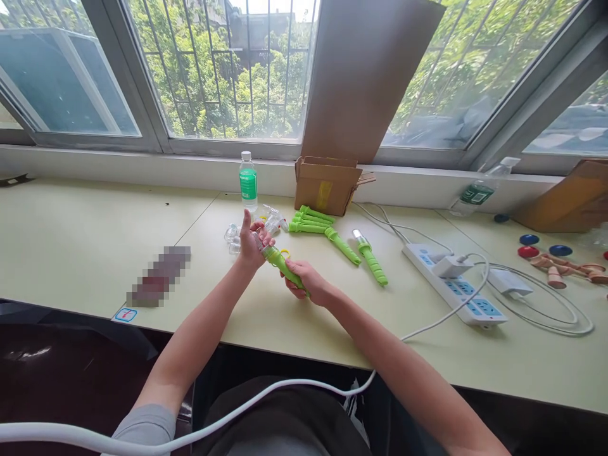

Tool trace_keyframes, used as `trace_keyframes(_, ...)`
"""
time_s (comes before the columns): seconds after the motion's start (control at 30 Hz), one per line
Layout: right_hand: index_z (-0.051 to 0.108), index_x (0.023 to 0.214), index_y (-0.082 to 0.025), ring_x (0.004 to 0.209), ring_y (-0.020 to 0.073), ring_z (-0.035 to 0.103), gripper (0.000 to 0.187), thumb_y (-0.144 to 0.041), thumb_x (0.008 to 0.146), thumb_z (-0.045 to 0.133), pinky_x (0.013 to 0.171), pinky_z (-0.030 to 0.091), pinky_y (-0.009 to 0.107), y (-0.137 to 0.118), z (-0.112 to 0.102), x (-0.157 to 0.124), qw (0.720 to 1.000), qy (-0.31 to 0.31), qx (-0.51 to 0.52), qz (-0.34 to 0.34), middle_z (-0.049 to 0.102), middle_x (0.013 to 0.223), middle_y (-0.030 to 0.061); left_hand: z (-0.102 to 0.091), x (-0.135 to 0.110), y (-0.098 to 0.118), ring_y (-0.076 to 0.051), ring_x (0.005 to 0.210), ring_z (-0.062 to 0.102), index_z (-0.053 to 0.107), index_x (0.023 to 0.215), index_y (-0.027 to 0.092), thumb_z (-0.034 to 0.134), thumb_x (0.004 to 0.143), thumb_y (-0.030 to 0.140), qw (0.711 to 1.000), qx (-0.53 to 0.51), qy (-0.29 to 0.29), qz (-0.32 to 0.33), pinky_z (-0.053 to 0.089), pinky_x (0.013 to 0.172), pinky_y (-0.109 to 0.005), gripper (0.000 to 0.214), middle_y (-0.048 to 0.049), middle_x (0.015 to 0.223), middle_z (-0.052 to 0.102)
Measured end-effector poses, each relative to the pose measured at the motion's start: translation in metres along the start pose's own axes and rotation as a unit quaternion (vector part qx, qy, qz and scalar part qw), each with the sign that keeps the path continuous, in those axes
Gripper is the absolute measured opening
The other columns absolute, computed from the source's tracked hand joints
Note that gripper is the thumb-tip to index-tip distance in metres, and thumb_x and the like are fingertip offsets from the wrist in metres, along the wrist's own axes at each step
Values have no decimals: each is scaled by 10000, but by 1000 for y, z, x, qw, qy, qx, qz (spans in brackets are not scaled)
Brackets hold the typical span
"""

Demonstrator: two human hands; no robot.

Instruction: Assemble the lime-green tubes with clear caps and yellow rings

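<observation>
Both of my hands are on one green plastic handle with a clear top [275,256], tilted above the table. My right hand [306,278] wraps round its green lower part. My left hand [253,240] has its fingers curled at the clear end, thumb raised; the palm partly hides that end. A yellow ring shows beside the joint. Just beyond my left hand lie loose clear plastic parts [232,233]. To the right, a like handle with a clear top [370,256] lies by a bare green handle [342,246]. Several more green handles [308,226] lie bunched behind.
A cardboard box [327,187] and a green-labelled water bottle [247,180] stand by the window. A white power strip [453,288] with cables lies at right, near wooden kendama toys [560,266]. Another bottle [479,190] leans at the back. A white cable [266,391] crosses before my body.
</observation>
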State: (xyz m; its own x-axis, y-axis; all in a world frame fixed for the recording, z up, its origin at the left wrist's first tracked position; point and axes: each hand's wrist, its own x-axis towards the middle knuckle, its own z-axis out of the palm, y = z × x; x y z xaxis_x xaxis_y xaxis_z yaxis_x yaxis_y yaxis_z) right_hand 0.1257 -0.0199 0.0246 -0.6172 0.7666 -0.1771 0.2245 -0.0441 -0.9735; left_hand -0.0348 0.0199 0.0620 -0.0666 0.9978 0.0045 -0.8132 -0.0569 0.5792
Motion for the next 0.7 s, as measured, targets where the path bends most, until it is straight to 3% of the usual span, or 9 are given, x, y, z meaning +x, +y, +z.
trace_keyframes(0.07, 466, 807, -200, 351, 89, 271, 481, -625, 874, 249, 385, 220, 230, 2, 1, 0, 1000, -17, 19, 0, 385, 502, -54, 0, -1, 1, -62, 297, 318, 478, 615, 169, 570, 696, 679, 1000, 1, -10, -6, 293, 356, -219, 524, 76, 382, 280)
trace_keyframes(0.13, 498, 803, -193, 390, 104, 335, 490, -585, 901, 221, 420, 254, 236, 4, 5, 2, 995, 64, -72, -30, 433, 525, -27, 0, -1, 1, -63, 292, 318, 476, 624, 174, 566, 704, 673, 1000, 8, 4, 11, 301, 358, -219, 514, 79, 381, 279)
trace_keyframes(0.23, 547, 813, -187, 581, 150, 491, 440, -458, 945, 226, 517, 288, 249, 6, 13, 3, 913, 242, -319, -76, 575, 696, 52, 0, 0, -4, -64, 294, 335, 457, 640, 183, 570, 713, 660, 996, 15, 63, 57, 336, 381, -222, 495, 87, 392, 286)
trace_keyframes(0.3, 562, 924, -190, 683, 176, 532, 385, -387, 957, 232, 550, 280, 259, 6, 18, 2, 855, 284, -425, -89, 622, 837, 83, 1, -1, -7, -66, 298, 347, 449, 653, 186, 571, 711, 662, 993, 12, 95, 75, 353, 395, -226, 494, 90, 400, 292)
trace_keyframes(0.37, 545, 1003, -184, 690, 183, 537, 360, -355, 960, 231, 553, 266, 266, 5, 20, 0, 834, 281, -468, -87, 632, 881, 97, 2, -2, -8, -67, 300, 349, 447, 656, 187, 575, 706, 662, 992, 14, 100, 77, 352, 396, -228, 495, 90, 404, 298)
trace_keyframes(0.43, 535, 970, -176, 632, 175, 514, 346, -357, 956, 240, 544, 253, 269, 2, 21, -1, 840, 270, -466, -72, 626, 814, 91, 4, -3, -7, -66, 302, 346, 444, 643, 186, 582, 702, 661, 994, 18, 80, 66, 341, 389, -227, 499, 86, 403, 300)
trace_keyframes(0.5, 523, 885, -187, 573, 165, 473, 330, -371, 947, 256, 533, 249, 268, -1, 20, -2, 868, 252, -421, -72, 583, 691, 57, 5, -4, -5, -65, 302, 343, 438, 620, 183, 584, 700, 662, 997, 20, 51, 54, 327, 381, -225, 507, 82, 399, 295)
trace_keyframes(0.6, 469, 725, -198, 492, 134, 407, 373, -435, 929, 265, 491, 263, 257, -4, 14, -2, 943, 204, -251, -74, 471, 566, 8, 6, -5, -2, -61, 295, 322, 436, 593, 179, 580, 699, 667, 999, 21, 23, 36, 301, 362, -222, 520, 79, 385, 281)
trace_keyframes(0.7, 444, 713, -202, 373, 95, 293, 406, -524, 897, 278, 403, 228, 242, -5, 7, -2, 996, 82, -45, -4, 386, 495, -38, 6, -6, 0, -59, 290, 308, 445, 585, 176, 558, 699, 690, 1000, 23, -6, 2, 287, 348, -221, 538, 76, 374, 276)
